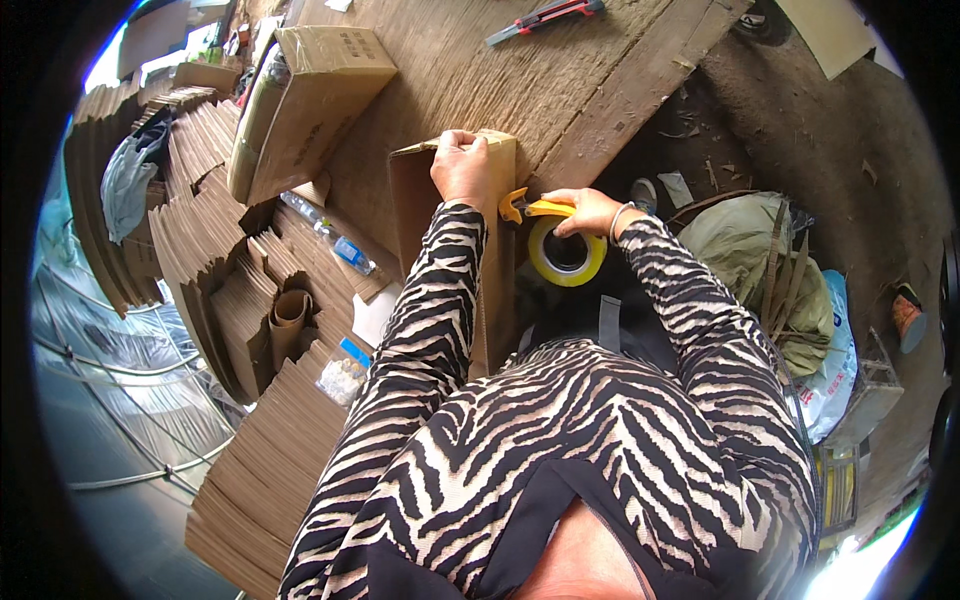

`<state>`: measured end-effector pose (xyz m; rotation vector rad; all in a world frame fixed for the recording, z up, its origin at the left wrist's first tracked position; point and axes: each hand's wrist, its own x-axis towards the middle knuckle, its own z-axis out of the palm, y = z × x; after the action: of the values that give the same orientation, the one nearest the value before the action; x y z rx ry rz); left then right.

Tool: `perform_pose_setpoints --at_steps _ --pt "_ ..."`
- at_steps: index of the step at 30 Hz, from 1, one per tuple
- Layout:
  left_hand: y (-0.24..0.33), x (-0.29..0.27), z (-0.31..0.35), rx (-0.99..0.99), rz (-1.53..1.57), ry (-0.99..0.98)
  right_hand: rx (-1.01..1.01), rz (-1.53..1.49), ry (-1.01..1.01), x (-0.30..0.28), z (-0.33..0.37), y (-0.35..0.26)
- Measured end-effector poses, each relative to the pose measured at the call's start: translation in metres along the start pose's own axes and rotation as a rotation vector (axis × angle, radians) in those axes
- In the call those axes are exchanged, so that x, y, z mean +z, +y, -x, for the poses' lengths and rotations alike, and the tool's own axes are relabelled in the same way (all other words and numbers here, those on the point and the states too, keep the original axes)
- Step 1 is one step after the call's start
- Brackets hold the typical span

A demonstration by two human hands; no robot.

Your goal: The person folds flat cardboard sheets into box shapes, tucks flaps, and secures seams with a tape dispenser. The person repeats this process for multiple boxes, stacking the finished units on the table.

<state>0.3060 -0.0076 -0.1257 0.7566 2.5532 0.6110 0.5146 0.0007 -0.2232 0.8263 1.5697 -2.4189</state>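
My left hand [462, 172] is curled over the upper edge of an upright cardboard box [497, 262], with its fingers closed on the cardboard. Part of this box is hidden behind my left forearm. In my right hand [592, 214] is a tape dispenser [546, 208] with a yellow-orange handle, and a roll of yellow tape [568, 270] hangs below it. The dispenser's head is at the box's right side; whether the two touch I cannot tell.
The boxes and I are at a wooden table [470, 75]. A red and grey utility knife [545, 20] lies at its far end. Another cardboard box [310, 110], stacks of flat cardboard [270, 470] and a plastic bottle [330, 235] are at left. Sacks [735, 240] stand right, on the floor.
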Motion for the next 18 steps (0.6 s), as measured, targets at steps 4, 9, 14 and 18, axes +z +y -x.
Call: perform_pose_setpoints --at_steps 4,9,14,18 --pt "-0.002 0.002 -0.002 0.008 -0.035 0.014 0.051 0.194 -0.145 -0.032 -0.020 -0.024" --pt "0.007 -0.003 0.004 -0.006 -0.034 -0.012 0.246 0.554 -0.402 -0.060 -0.053 -0.090" --pt "0.004 -0.003 0.006 0.047 -0.072 -0.010 0.323 0.430 -0.577 -0.064 -0.085 -0.064" --pt "0.005 -0.008 0.010 0.034 -0.095 -0.033 0.291 0.358 -0.551 -0.055 -0.080 -0.047"
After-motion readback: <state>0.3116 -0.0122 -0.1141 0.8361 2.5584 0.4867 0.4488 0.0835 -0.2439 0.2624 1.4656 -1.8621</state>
